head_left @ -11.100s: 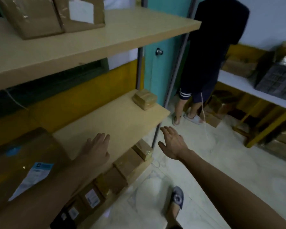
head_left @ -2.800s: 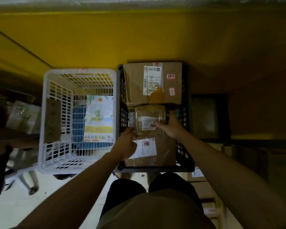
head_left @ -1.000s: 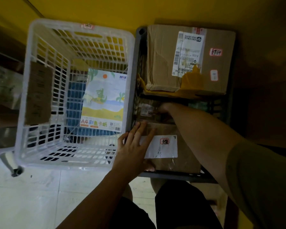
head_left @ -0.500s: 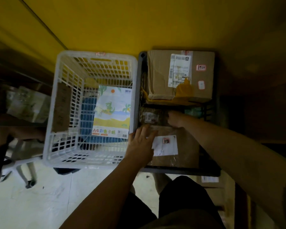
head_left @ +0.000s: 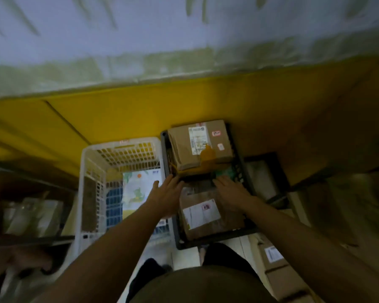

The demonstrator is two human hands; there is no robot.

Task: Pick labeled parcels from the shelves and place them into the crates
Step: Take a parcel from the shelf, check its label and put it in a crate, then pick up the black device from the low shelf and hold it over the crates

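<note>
Fingers (head_left: 175,180) of the left hand (head_left: 165,194) lie straight and slightly spread over the near wall of the dark crate (head_left: 165,149); those of the right hand (head_left: 230,190) lie straight and close together inside it. Neither hand grips anything, as far as the blurred picture shows.

Between the 2 hands sits a small parcel (head_left: 195,189), low in the crate and partly hidden. It lies between the rear parcel (head_left: 184,149) and the front parcel (head_left: 208,225).

Appearance: all 3 are brown cardboard. The front parcel carries a white label (head_left: 201,213) with a small red mark; the rear one is creased and carries a printed label. The small one appears wrapped in clear tape (detail is too blurred to confirm).

Handling, as judged: light, stiff, with tape likely slippery. Best taken by 2 opposite side faces, not by the top.

The white crate (head_left: 81,193) stands touching the dark one on the left
</note>
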